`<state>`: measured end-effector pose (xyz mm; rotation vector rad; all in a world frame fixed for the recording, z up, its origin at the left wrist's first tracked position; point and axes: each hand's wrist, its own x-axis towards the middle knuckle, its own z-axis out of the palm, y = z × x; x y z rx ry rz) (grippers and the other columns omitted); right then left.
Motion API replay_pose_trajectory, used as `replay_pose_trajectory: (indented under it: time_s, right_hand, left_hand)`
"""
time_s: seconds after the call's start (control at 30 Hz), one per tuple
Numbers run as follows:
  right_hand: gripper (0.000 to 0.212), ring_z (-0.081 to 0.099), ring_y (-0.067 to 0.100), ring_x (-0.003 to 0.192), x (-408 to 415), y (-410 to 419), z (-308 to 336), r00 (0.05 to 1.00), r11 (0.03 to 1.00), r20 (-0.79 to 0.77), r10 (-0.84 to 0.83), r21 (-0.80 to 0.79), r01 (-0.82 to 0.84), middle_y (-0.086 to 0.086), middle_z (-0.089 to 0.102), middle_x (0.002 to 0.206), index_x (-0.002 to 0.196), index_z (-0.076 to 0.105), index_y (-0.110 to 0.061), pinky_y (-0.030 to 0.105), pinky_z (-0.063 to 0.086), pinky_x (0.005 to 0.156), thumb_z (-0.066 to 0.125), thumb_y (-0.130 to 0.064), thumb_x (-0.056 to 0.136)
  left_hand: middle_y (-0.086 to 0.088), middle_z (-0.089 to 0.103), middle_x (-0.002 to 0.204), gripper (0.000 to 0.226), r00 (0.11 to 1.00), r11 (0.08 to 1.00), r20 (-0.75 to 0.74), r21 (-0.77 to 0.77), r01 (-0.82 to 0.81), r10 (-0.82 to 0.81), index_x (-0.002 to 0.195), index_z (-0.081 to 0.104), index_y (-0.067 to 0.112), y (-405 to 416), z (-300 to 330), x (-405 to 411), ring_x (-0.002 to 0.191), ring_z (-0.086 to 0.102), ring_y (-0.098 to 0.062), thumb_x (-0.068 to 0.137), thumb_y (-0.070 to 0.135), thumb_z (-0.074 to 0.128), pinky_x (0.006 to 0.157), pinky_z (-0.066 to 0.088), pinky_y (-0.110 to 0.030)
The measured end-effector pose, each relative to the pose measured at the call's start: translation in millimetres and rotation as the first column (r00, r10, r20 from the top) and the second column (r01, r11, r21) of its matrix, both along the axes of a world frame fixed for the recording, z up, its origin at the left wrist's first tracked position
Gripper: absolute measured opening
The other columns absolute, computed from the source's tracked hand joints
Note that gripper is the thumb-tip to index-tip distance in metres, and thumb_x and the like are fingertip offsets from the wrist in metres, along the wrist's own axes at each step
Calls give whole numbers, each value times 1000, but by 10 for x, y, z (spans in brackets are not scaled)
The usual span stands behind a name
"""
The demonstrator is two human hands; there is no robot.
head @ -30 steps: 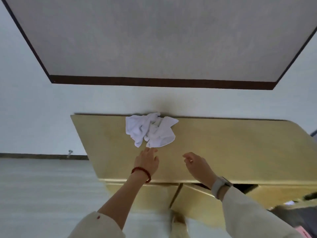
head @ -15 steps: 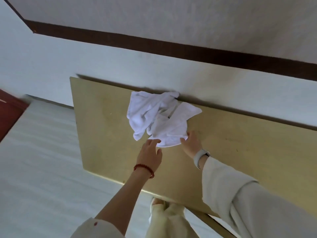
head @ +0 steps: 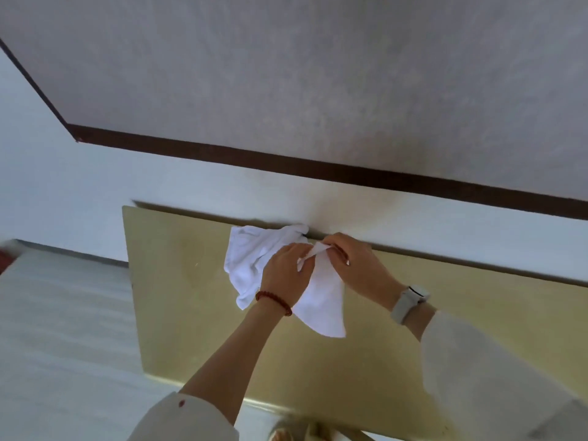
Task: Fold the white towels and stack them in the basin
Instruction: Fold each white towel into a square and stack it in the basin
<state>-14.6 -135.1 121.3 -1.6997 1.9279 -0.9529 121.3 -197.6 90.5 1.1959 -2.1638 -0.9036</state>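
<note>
Fingers (head: pixel 331 249) of your right hand (head: pixel 356 268) are curling over and pinching an upper edge of the white towel (head: pixel 321 300), and your left hand (head: pixel 286 272) is closing on the same edge just beside it, so both are gripping cloth. From that pinch one flap is hanging toward you, while the rest is lying bunched to the left and far side, against the wall (head: pixel 413 218), on the tan table (head: pixel 191 297). You are handling something light, soft and limp: it is likely to sag and twist wherever you are not holding it, and nothing about it is fragile or slippery. Consider sliding your hands apart along the hem to two corners, so the cloth is hanging flat before folding. No basin is showing in view, and whether more than one towel is in the heap I cannot tell.
</note>
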Motion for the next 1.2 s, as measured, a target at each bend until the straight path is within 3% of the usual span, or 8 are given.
replay_pose_trajectory:
  time_s: [0.13,0.23,0.37,0.57,0.7,0.87,1.07,1.2]
  right_hand:
    - [11,48,0,73,-195,217,298,999,998,-21,-41,53,42,-14,51,83,98,56,-17,7,36,65,48,-14,92]
    - [24,41,0,64,-338,454,314,993,983,-110,-47,173,66,-12,43,74,73,43,-28,16,30,59,48,-14,91]
    - [28,43,13,62,-690,749,300,945,928,-239,-223,243,281,-8,41,68,63,38,-26,27,32,58,47,-21,89]
    - [19,55,20,79,-1344,964,505,843,878,-298,-447,35,478,3,60,87,93,62,-13,30,43,69,47,-25,92]
    - [24,57,22,90,-1701,1040,686,865,898,-245,-439,-153,412,3,58,103,111,64,-15,25,37,71,47,-20,94]
    - [35,59,21,90,-2045,1295,686,950,937,-181,-253,-290,194,7,55,118,126,55,-9,21,39,76,44,-5,93]
    - [35,59,27,98,-2318,2101,-337,980,999,-197,-21,43,30,10,58,115,121,58,-7,33,45,85,50,-1,88]
    - [31,57,23,112,-2388,2630,-1078,978,905,-175,110,424,-26,7,61,121,120,60,-11,34,41,97,50,-8,91]
  left_hand:
    - [-3,70,98,22,991,998,-124,25,52,-49,104,66,11,-12,440,-130,90,58,-13,89,11,49,73,33,-4]
    - [-3,69,100,23,972,993,-217,51,105,-91,99,68,9,53,714,-290,94,59,-17,88,5,48,83,42,-19]
    - [1,68,101,21,964,998,-260,22,56,-49,96,68,12,145,905,-492,96,57,-14,91,8,48,89,37,-18]
    - [-3,69,103,17,970,985,-198,-66,-157,141,96,72,17,114,1040,-685,98,59,-21,89,19,56,75,33,-12]
    - [-6,67,102,18,933,924,-136,-153,-351,333,96,72,19,257,1105,-825,96,58,-26,88,27,58,74,37,-23]
    - [-7,61,99,16,858,808,-221,-292,-512,463,96,72,13,821,1046,-1012,82,58,-23,88,21,60,67,38,-25]
    - [-14,67,81,19,955,855,80,-471,-215,284,76,75,8,1770,125,-833,57,65,-24,62,-4,79,47,49,-28]
    - [1,63,108,15,890,991,440,-6,-133,122,97,73,18,2280,-663,-725,96,62,-19,85,18,63,77,49,-30]
